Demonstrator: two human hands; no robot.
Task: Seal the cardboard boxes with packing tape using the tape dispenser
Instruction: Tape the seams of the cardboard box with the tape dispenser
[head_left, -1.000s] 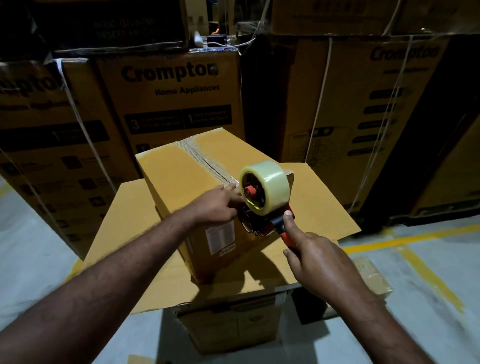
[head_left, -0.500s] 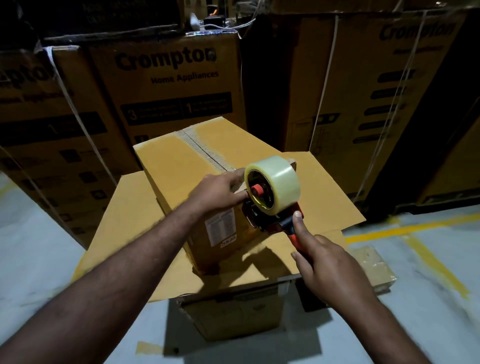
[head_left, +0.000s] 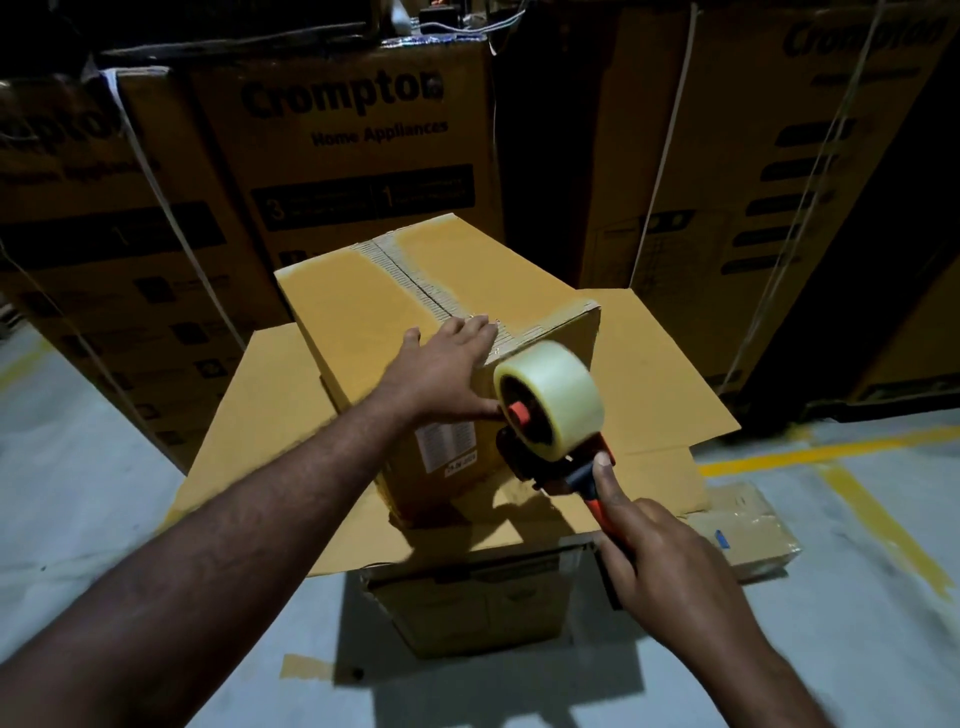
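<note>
The left hand (head_left: 441, 369) is lying spread over the near top edge of the cardboard box (head_left: 363, 312), seemingly pinning the tape end, while the right hand (head_left: 660, 561) is gripping the tape dispenser (head_left: 550, 415) at its near face, ready to pull along the seam.

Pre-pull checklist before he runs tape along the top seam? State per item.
1. Left hand flat on the small box, bracing it: ok.
2. Right hand wrapped around the tape dispenser handle: ok.
3. Flaps closed, top seam meeting: ok.
4. Tape end stuck to the near face: cannot tell, roll hides it.
5. Seam path clear: not ok, left fingers lie across its near end.
6. Box seated steady on the flat cardboard sheet: ok, though the sheet overhangs the lower box.
</note>
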